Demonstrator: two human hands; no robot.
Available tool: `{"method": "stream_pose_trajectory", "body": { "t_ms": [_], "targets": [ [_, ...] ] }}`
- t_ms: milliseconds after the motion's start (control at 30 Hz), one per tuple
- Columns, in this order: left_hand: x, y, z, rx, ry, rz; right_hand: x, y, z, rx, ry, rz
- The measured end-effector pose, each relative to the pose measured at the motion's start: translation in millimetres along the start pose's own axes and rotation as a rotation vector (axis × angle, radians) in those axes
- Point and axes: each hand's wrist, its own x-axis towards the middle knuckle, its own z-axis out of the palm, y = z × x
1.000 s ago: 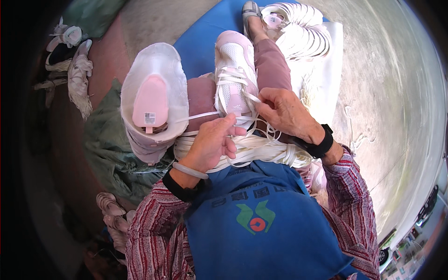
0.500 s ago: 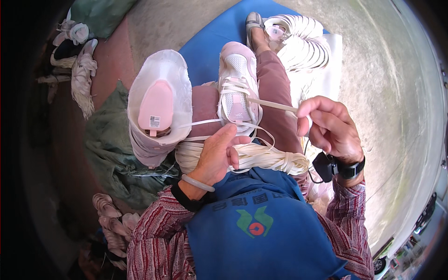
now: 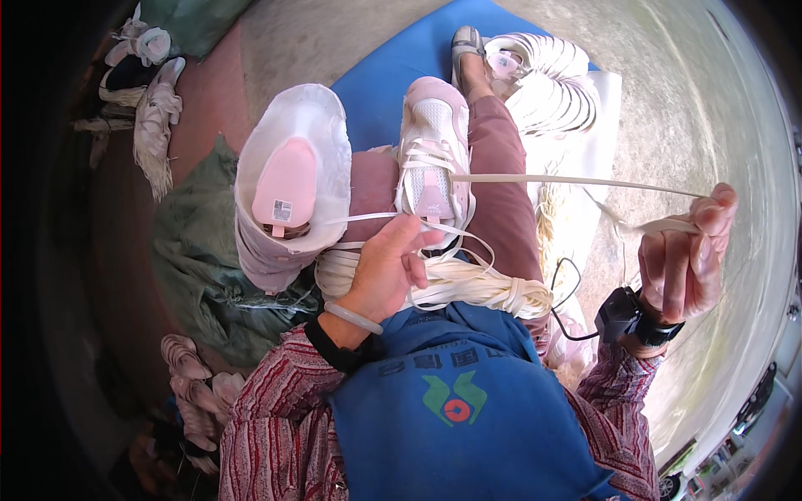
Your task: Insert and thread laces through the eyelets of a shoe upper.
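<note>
A white and pink sneaker (image 3: 433, 134), partly laced, rests on my thigh with its toe pointing away. My left hand (image 3: 380, 263) is closed at its heel end, fingers curled and thumb lying over a loose stretch of lace; the exact grip is partly hidden. Out at the far right, my right hand (image 3: 689, 250) pinches the shoelace (image 3: 576, 179), which runs taut from the sneaker's right side. Left of it stands a white-lined upper (image 3: 292, 108) with a pink insole piece inside. A thick bundle of cream laces (image 3: 484, 288) lies across my lap, below the sneaker.
On the blue mat (image 3: 368, 88) ahead, white laces (image 3: 555, 83) are fanned around another shoe beside my foot. Dark green cloth (image 3: 200, 250) lies at the left. More shoes (image 3: 154, 108) sit at the far left, and others (image 3: 196, 384) at the lower left.
My right hand has swung outward to the right, drawing a longer length of lace taut from the sneaker. The left hand stays at the heel.
</note>
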Motion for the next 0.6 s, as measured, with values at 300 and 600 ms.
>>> {"method": "stream_pose_trajectory", "body": {
  "t_ms": [300, 600],
  "targets": [
    [31, -2, -1, -0.222, 0.023, -0.126, 17, -49, 5, -0.365, -0.251, -0.052],
    [32, 6, -14, -0.289, -0.018, -0.166, 14, -73, 16, -1.624, 0.524, -0.331]
  ]
}}
